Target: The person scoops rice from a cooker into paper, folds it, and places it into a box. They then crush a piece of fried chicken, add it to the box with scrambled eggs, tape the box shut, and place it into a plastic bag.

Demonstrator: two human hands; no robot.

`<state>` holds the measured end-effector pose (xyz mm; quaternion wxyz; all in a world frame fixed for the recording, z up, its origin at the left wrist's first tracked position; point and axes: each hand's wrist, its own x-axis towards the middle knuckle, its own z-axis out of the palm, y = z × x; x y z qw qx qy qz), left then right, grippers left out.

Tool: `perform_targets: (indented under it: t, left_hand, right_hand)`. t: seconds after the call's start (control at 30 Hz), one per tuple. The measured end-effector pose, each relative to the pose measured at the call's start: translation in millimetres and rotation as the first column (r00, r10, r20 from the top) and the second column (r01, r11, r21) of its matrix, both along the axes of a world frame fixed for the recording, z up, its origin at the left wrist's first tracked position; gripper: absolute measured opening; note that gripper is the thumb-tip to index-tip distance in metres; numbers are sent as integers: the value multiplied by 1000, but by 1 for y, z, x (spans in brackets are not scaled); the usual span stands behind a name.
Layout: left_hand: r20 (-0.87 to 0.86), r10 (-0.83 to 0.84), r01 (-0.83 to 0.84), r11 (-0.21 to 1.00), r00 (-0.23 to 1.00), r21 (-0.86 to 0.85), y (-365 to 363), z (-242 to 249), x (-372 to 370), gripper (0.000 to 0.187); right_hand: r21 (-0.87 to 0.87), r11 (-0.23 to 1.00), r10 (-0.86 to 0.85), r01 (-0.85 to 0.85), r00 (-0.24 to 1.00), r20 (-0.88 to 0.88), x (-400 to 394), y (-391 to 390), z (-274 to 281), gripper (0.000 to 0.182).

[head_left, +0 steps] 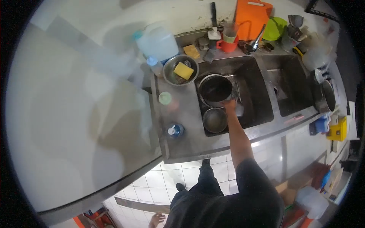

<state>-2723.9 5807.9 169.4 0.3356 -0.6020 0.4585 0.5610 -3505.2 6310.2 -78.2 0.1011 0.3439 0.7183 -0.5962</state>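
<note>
My right hand (229, 105) reaches into the left basin of the steel sink, its fingers closed at the near rim of a round metal pot (216, 88) with a dark inside. Just below that pot in the view, a smaller metal bowl (215, 121) sits in the same basin. At the bottom edge of the view my left hand (156, 219) hangs low beside my body, away from the sink, with fingers apart and nothing in them.
On the counter left of the basin stand a metal bowl (166, 73) with a yellow sponge (183, 71), a blue pump bottle (175, 130) and a green-lidded container (164, 98). Behind are a large jug (157, 41), a red mug (228, 46) and an orange cutting board (251, 19).
</note>
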Motion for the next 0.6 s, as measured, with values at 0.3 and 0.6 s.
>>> perform_targets:
  t: [0.3,0.6]
  left_hand:
    - [-39,59,-59,998,997,11,-30,-46,95,47]
    - [-479,492,-371,868,727,329,-7,-85,272,46]
  right_hand:
    - [-579,785,-154,-220,835,-527,195,-149,304,11]
    - [-201,-682,671,-703,-492,-555,493,-476,452,26]
